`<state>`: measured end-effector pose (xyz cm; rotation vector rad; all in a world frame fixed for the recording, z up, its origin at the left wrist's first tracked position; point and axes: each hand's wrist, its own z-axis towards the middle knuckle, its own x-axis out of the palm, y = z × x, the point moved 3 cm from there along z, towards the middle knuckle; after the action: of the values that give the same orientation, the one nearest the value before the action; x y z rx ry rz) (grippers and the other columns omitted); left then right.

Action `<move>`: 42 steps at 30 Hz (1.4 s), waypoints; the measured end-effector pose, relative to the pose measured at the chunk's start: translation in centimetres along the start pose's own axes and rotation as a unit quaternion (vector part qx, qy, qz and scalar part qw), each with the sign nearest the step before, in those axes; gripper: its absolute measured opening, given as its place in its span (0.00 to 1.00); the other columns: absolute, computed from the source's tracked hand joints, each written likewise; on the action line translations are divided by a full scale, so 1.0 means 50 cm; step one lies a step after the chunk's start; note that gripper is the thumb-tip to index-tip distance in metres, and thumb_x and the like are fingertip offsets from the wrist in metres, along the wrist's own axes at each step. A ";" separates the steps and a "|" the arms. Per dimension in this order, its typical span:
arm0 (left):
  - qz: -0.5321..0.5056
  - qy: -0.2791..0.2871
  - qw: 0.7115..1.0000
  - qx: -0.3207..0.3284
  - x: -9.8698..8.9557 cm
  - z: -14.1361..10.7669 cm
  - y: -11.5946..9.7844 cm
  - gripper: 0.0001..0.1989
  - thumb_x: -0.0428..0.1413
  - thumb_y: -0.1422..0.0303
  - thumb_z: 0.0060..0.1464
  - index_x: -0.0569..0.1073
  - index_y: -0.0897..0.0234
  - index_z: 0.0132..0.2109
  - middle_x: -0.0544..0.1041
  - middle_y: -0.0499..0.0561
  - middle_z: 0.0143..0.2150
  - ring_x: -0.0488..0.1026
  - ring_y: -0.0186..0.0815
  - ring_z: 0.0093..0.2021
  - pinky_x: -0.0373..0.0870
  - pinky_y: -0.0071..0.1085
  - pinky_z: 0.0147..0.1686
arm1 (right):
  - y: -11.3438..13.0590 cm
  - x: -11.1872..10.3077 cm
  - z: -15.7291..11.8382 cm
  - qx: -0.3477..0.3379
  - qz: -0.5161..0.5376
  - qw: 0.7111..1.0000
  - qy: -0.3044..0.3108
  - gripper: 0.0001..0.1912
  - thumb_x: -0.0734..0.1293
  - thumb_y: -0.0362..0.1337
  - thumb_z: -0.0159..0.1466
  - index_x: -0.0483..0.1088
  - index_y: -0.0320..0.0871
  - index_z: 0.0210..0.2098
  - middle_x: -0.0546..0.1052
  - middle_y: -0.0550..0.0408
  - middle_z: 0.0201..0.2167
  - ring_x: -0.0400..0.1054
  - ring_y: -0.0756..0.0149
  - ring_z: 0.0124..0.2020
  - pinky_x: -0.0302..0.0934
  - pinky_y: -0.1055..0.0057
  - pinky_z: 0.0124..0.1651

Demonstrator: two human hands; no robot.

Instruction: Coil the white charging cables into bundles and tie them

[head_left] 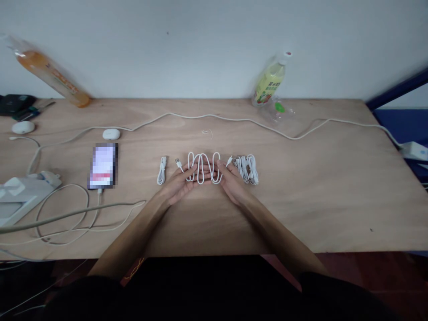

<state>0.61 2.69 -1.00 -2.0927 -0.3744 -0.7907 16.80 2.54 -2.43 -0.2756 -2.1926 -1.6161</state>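
A white USB cable (200,155) lies in loose wavy loops across both hands, just above the wooden table. My left hand (180,183) is closed on its left part, thumb on the loops, with the USB plug sticking out beyond the thumb. On the other side, my right hand (232,182) pinches the right loops under its thumb, and the smaller plug points up and right. The fingers beneath the loops are partly hidden. A bundled white cable (162,170) lies left of my left hand. Several more bundled cables (252,169) sit close beside my right hand.
A phone (102,166), plugged in, and a white earbud case (111,134) are on the left, near a white power strip (30,196) with cords. An orange drink bottle (53,80) and a yellow-labelled bottle (269,84) stand against the wall. A long cord (207,116) crosses the table behind my hands.
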 end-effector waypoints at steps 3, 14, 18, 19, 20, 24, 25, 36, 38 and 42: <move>0.003 -0.001 1.000 -0.002 0.001 -0.002 -0.001 0.25 0.56 0.77 0.73 0.72 0.63 0.73 0.86 0.65 0.60 0.86 0.52 0.58 0.79 0.54 0.66 | -0.001 0.000 0.001 -0.007 -0.012 1.000 0.010 0.27 0.79 0.64 0.59 0.85 0.48 0.43 0.88 0.50 0.46 0.82 0.50 0.56 0.76 0.55 0.61; 0.001 -0.020 0.999 0.026 0.006 -0.005 -0.003 0.28 0.59 0.78 0.70 0.72 0.59 0.74 0.85 0.62 0.62 0.87 0.51 0.57 0.81 0.52 0.64 | -0.004 -0.014 0.001 -0.031 -0.100 0.994 -0.035 0.21 0.80 0.57 0.59 0.87 0.49 0.42 0.87 0.55 0.36 0.80 0.54 0.47 0.72 0.55 0.58; 0.010 -0.026 0.999 0.025 0.005 -0.006 -0.001 0.30 0.61 0.79 0.69 0.73 0.58 0.73 0.86 0.61 0.61 0.87 0.49 0.57 0.83 0.48 0.62 | 0.001 -0.014 0.001 -0.023 -0.093 0.995 -0.042 0.19 0.82 0.55 0.55 0.86 0.49 0.38 0.87 0.54 0.36 0.80 0.54 0.47 0.72 0.54 0.58; 0.011 -0.029 0.999 0.025 0.005 -0.006 -0.001 0.30 0.62 0.79 0.68 0.73 0.58 0.73 0.86 0.60 0.60 0.87 0.49 0.57 0.83 0.47 0.61 | 0.002 -0.014 0.001 -0.021 -0.091 0.995 -0.043 0.19 0.83 0.55 0.55 0.86 0.49 0.38 0.87 0.54 0.37 0.80 0.54 0.47 0.72 0.54 0.57; 0.013 -0.033 0.999 0.026 0.004 -0.006 -0.001 0.30 0.62 0.79 0.67 0.74 0.58 0.73 0.87 0.60 0.60 0.87 0.49 0.57 0.84 0.46 0.60 | 0.002 -0.014 0.001 -0.019 -0.090 0.995 -0.042 0.19 0.83 0.54 0.55 0.86 0.49 0.38 0.86 0.54 0.36 0.80 0.54 0.46 0.72 0.54 0.57; 0.015 -0.040 0.999 0.030 -0.001 -0.005 -0.002 0.27 0.62 0.79 0.68 0.76 0.60 0.71 0.87 0.61 0.59 0.87 0.49 0.56 0.85 0.45 0.58 | 0.005 -0.010 -0.003 -0.004 -0.089 0.995 -0.033 0.19 0.83 0.54 0.55 0.85 0.49 0.39 0.84 0.55 0.34 0.79 0.57 0.40 0.73 0.59 0.49; 0.013 -0.039 0.999 0.030 -0.001 -0.005 -0.002 0.27 0.62 0.79 0.68 0.76 0.60 0.71 0.87 0.61 0.58 0.87 0.49 0.56 0.85 0.45 0.57 | 0.006 -0.009 -0.004 -0.002 -0.090 0.995 -0.031 0.20 0.83 0.54 0.54 0.85 0.49 0.39 0.84 0.56 0.33 0.78 0.58 0.38 0.72 0.60 0.46; 0.003 -0.047 0.999 0.018 0.007 -0.007 -0.008 0.25 0.53 0.79 0.74 0.73 0.61 0.73 0.88 0.60 0.57 0.88 0.43 0.51 0.85 0.43 0.57 | 0.022 0.001 -0.015 -0.023 -0.125 0.991 -0.032 0.21 0.83 0.53 0.55 0.83 0.48 0.40 0.69 0.62 0.24 0.58 0.69 0.24 0.56 0.70 0.28; 0.008 -0.052 0.999 0.016 0.005 -0.006 -0.008 0.24 0.51 0.79 0.75 0.73 0.62 0.72 0.88 0.61 0.56 0.89 0.42 0.48 0.86 0.42 0.55 | 0.020 -0.001 -0.014 -0.014 -0.127 0.991 -0.030 0.21 0.83 0.54 0.55 0.82 0.48 0.40 0.69 0.62 0.24 0.58 0.69 0.24 0.56 0.70 0.27; 0.010 -0.053 0.998 0.016 0.005 -0.007 -0.010 0.25 0.54 0.79 0.74 0.73 0.61 0.73 0.88 0.61 0.57 0.89 0.42 0.48 0.86 0.40 0.55 | 0.017 -0.005 -0.012 -0.003 -0.123 0.992 -0.026 0.23 0.84 0.55 0.54 0.82 0.48 0.40 0.68 0.62 0.25 0.55 0.70 0.23 0.55 0.70 0.25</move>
<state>0.40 2.69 -0.37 -2.1108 -0.4207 -0.6586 17.47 2.26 -1.63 -0.0515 -2.3364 -1.7616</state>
